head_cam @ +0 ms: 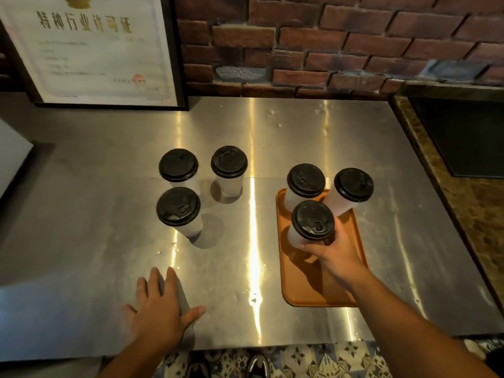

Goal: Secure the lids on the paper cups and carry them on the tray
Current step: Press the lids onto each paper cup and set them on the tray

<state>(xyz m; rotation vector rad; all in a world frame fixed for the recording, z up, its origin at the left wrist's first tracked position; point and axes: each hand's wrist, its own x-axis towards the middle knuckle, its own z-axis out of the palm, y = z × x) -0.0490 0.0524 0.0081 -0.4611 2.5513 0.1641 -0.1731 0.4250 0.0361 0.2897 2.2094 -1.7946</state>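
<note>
right hand [331,249]: fingers curled round the upper wall of a tall white paper cup with a black plastic sip lid [312,221], over the middle of the flat orange plastic tray [305,285]. Can't tell if its base touches the tray.
left hand [158,306]: flat, fingers spread, palm down on the brushed steel counter [245,132], well left of the tray's near end. Holds nothing.
on tray: 2 more lidded cups at the tray's far end, the far-left cup [306,181] and the far-right cup [353,184].
off tray: 3 lidded cups on the counter left of the tray. The nearest cup [229,162] sits well apart from the tray, with the rear cup [178,165] and front cup [178,206] further left.
progress: all 6 lids look seated, so lidding looks done. Loading is about half done. 3 cups left to move, then the carry.
look: slim matte white walls, domed black lids with sip tabs. Tall and narrow, so likely tippy when carried.
</note>
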